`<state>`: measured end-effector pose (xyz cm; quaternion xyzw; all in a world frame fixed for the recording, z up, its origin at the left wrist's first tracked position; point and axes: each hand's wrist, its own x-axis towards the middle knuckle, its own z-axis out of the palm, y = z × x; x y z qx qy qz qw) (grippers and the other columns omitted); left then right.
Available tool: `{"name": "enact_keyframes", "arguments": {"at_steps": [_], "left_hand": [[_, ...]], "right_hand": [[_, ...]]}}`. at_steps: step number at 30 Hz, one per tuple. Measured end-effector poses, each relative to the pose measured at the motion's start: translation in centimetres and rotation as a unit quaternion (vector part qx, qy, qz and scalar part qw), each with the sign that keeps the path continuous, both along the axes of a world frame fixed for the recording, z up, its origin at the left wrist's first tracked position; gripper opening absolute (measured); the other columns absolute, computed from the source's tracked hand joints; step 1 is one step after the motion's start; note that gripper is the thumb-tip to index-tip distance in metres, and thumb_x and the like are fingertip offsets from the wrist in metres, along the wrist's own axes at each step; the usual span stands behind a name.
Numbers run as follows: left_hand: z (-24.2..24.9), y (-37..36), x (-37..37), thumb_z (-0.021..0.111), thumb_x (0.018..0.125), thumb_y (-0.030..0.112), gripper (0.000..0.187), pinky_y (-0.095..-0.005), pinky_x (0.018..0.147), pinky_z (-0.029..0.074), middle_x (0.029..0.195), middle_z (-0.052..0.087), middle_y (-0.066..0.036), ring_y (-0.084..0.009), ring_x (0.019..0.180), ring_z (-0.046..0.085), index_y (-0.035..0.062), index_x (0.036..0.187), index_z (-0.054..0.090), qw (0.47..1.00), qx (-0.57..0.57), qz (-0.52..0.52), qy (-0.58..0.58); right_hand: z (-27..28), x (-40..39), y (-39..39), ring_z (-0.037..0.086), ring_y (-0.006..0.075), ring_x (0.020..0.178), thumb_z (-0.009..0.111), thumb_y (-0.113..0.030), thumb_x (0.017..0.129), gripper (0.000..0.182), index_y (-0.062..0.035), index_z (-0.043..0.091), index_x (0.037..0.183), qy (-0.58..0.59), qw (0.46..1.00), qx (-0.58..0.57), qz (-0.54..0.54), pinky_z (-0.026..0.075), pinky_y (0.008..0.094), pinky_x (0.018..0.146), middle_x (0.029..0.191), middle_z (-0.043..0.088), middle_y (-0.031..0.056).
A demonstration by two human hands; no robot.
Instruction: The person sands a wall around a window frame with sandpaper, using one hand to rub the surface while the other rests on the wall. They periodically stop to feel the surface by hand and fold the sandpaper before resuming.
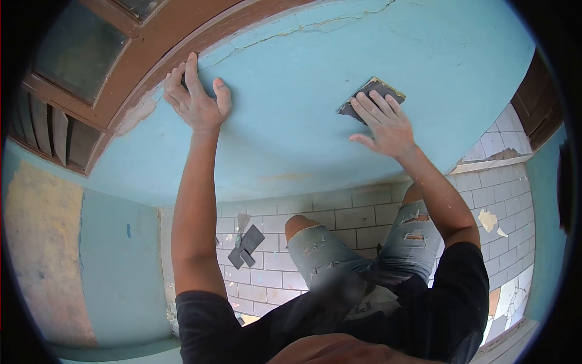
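My right hand [383,124] lies flat on a dark sheet of sandpaper [351,111], pressing it against the light blue wall [291,115]. Its fingers are stretched over the sheet, and a yellowish edge shows beyond the fingertips. My left hand [197,100] rests on the same wall beside the brown window frame [145,60], fingers spread and holding nothing. A long crack [273,36] runs along the wall above and between the hands. Bare plaster [136,115] shows along the frame, left of my left hand.
Dark sandpaper pieces [247,246] and a scraper-like tool [241,225] lie on the tiled floor [267,278] below. Paint flakes [487,220] are at the right. A side wall [121,261] with a peeled yellowish patch stands at the left; a brown door [538,103] is at the right.
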<state>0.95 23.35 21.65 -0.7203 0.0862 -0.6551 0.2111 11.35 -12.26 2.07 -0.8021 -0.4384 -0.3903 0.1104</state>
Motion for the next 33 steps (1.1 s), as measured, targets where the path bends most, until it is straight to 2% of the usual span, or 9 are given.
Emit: {"name": "enact_keyframes", "arguments": {"at_steps": [6,11,14,17,20,23,26,30,33], "left_hand": [[-0.2,0.0,0.3,0.051,0.092,0.039,0.058,-0.0498,0.108,0.038,0.123,0.05,-0.014,-0.0302,0.117,0.048,0.003,0.137,0.06,1.0,-0.011,-0.002,0.001],[0.0,0.1,0.2,0.051,0.096,0.04,0.058,-0.0489,0.107,0.036,0.127,0.049,-0.016,-0.0323,0.118,0.045,0.0028,0.139,0.059,1.0,-0.011,-0.008,0.017],[-0.2,0.1,0.2,0.049,0.1,0.044,0.058,-0.0481,0.105,0.034,0.13,0.048,-0.018,-0.0351,0.119,0.044,0.0025,0.14,0.058,1.0,-0.008,-0.01,0.023],[-0.2,-0.1,0.3,0.049,0.101,0.045,0.059,-0.0485,0.105,0.035,0.13,0.048,-0.018,-0.035,0.119,0.044,0.0026,0.14,0.058,1.0,-0.007,-0.019,0.016],[-0.5,-0.4,0.2,0.048,0.101,0.044,0.059,-0.0482,0.105,0.035,0.131,0.048,-0.018,-0.0348,0.121,0.043,0.0025,0.141,0.057,1.0,-0.016,-0.011,0.014],[-0.3,-0.2,0.0,0.047,0.102,0.044,0.059,-0.0463,0.105,0.036,0.134,0.048,-0.018,-0.0342,0.124,0.042,0.0021,0.142,0.057,1.0,-0.008,-0.009,0.02],[-0.3,-0.2,0.0,0.048,0.102,0.044,0.059,-0.0462,0.105,0.036,0.135,0.047,-0.018,-0.034,0.124,0.042,0.0016,0.142,0.056,1.0,-0.007,-0.009,0.023],[-0.3,-0.5,0.1,0.046,0.102,0.041,0.058,-0.0464,0.105,0.035,0.134,0.048,-0.017,-0.0334,0.124,0.042,0.0008,0.142,0.056,1.0,-0.001,-0.012,0.008],[-0.3,-0.4,0.2,0.046,0.101,0.04,0.057,-0.0463,0.105,0.035,0.133,0.048,-0.017,-0.0334,0.124,0.043,0.0007,0.142,0.056,1.0,-0.002,-0.013,0.008]], "right_hand": [[13.5,6.9,-4.6,0.008,0.0571,0.152,0.051,-0.06,0.1,0.088,-0.005,0.022,0.163,-0.019,0.838,0.516,-0.178,0.006,0.0622,0.122,0.163,0.007,0.041],[6.3,-1.1,3.2,0.029,0.0462,0.15,0.056,-0.073,0.091,0.075,-0.0324,0.049,0.154,-0.007,0.991,0.134,0.001,0.026,0.0579,0.12,0.166,0.025,0.0251],[5.7,1.7,0.0,0.034,0.0447,0.148,0.056,-0.074,0.09,0.072,-0.0352,0.053,0.151,-0.086,0.987,0.127,-0.042,0.027,0.0543,0.121,0.166,0.029,0.0221],[11.1,5.2,-3.3,0.015,0.0521,0.153,0.051,-0.067,0.098,0.084,-0.0145,0.034,0.162,-0.047,0.852,0.491,-0.173,0.017,0.0629,0.121,0.167,0.012,0.0312],[11.1,4.5,-0.4,0.006,0.0553,0.153,0.049,-0.064,0.1,0.089,-0.0052,0.025,0.163,0.012,0.809,0.55,-0.206,0.013,0.0665,0.12,0.166,0.004,0.0353],[4.5,-1.6,3.1,0.017,0.049,0.154,0.051,-0.069,0.097,0.084,-0.0174,0.035,0.161,0.014,0.995,0.086,0.05,0.018,0.0614,0.121,0.168,0.016,0.0275],[3.6,0.8,0.5,0.022,0.0466,0.153,0.051,-0.069,0.096,0.081,-0.0215,0.038,0.161,-0.113,0.992,0.052,0.008,0.02,0.0595,0.121,0.168,0.021,0.0248],[14.0,5.3,-4.0,0.017,0.0496,0.153,0.052,-0.069,0.096,0.091,-0.0074,0.034,0.16,-0.006,0.816,0.56,-0.143,0.016,0.0564,0.123,0.166,0.018,0.0318],[14.8,2.8,0.6,0.019,0.0475,0.154,0.055,-0.07,0.094,0.09,-0.011,0.038,0.16,-0.061,0.867,0.466,-0.167,0.017,0.0558,0.123,0.167,0.019,0.0293]]}}
